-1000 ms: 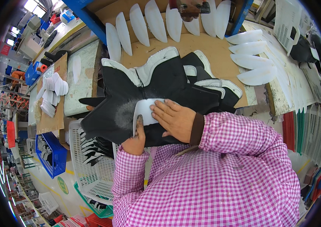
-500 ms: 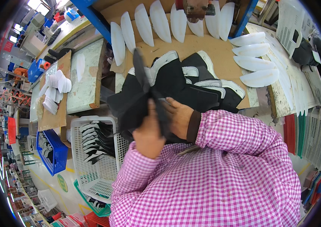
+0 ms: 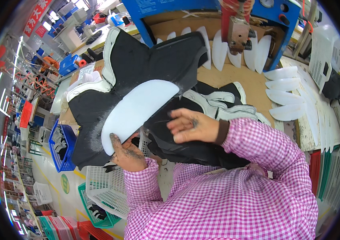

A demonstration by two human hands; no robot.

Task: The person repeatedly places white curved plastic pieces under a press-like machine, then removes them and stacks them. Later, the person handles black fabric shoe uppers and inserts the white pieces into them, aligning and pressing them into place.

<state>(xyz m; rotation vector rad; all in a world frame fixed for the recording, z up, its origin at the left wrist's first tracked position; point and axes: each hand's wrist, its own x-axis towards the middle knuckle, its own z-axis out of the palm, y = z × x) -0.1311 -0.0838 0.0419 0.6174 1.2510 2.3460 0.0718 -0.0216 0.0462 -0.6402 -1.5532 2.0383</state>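
A large black shoe upper piece [image 3: 146, 56] with white-edged curves is spread out before me, raised at the left of the bench. Across its middle lies a white half-moon sheet [image 3: 142, 105], with grey dusty specks on the black around its ends. My left hand [image 3: 128, 155] grips the lower edge of both, thumb on top of the white sheet and fingers beneath. Dark smudges mark the skin. Just right of the upper, my right hand [image 3: 196, 125] is empty, its fingers stretched and apart. Below it rests a pile of black, white-edged uppers [image 3: 228, 109].
A blue machine frame [image 3: 170, 10] with a red and metal head [image 3: 239, 34] stands over the bench's back. More white half-moon sheets [image 3: 284, 96] line the back and right side. Below left are a white basket [image 3: 102, 184] and a blue basket [image 3: 68, 148].
The black upper, earlier folded and blurred between both hands, is now spread open and raised leftward, showing the white sheet. My right hand has come away from it. The view has shifted.
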